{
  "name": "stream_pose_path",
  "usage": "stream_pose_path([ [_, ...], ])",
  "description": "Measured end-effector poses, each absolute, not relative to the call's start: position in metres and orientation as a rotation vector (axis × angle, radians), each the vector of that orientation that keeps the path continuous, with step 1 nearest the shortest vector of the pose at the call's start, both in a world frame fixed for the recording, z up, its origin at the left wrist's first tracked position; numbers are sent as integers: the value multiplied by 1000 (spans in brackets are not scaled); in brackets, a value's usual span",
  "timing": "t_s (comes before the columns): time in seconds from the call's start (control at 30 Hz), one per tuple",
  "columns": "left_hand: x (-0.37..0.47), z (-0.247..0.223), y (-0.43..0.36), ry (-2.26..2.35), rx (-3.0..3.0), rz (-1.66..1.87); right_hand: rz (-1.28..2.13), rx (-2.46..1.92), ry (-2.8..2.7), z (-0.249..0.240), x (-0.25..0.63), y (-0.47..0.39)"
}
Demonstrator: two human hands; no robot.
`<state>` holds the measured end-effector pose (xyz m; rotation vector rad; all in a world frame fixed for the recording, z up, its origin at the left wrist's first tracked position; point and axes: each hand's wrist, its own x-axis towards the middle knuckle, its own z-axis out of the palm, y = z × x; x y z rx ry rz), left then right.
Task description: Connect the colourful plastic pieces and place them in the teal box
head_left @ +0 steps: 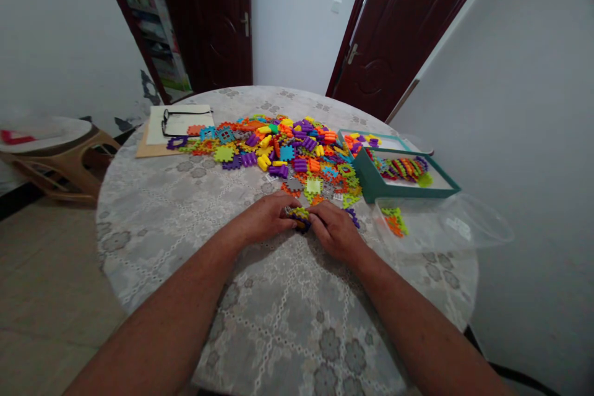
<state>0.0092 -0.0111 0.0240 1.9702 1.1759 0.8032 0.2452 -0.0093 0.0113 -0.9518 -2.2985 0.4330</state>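
Between my two hands, low over the tablecloth, is a small stack of notched plastic building pieces (299, 216), yellow and dark purple. My left hand (269, 216) grips its left side, fingers curled behind it. My right hand (335, 228) closes on the right side, with thumb and fingers pressed against it. Part of the stack is hidden by my fingers. Just beyond my hands spreads a big heap of building pieces (286, 153) in purple, orange, yellow, green and blue. A purple notched piece (351, 218) lies right beside my right hand.
On the right stand a green box (366, 179) holding a row of pieces and a clear plastic container (431, 238) with a few green and orange ones. Black glasses (164, 124) rest on papers at the back left. The round table (153, 235) has a patterned cloth.
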Motion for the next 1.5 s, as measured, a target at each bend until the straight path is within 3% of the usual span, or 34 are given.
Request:
stream_pose_path([
  [0.2,10,24,-13,1169,1908,782,538,-914,-2225,12,248,-6],
  [0.47,8,24,-12,1220,1948,678,234,-1151,-2375,3,269,11],
  [1.0,20,25,-15,1205,1978,677,9,-1201,-2290,3,265,11],
  [1.5,16,22,-14,1227,2010,683,554,-1007,-2166,9,248,-7],
])
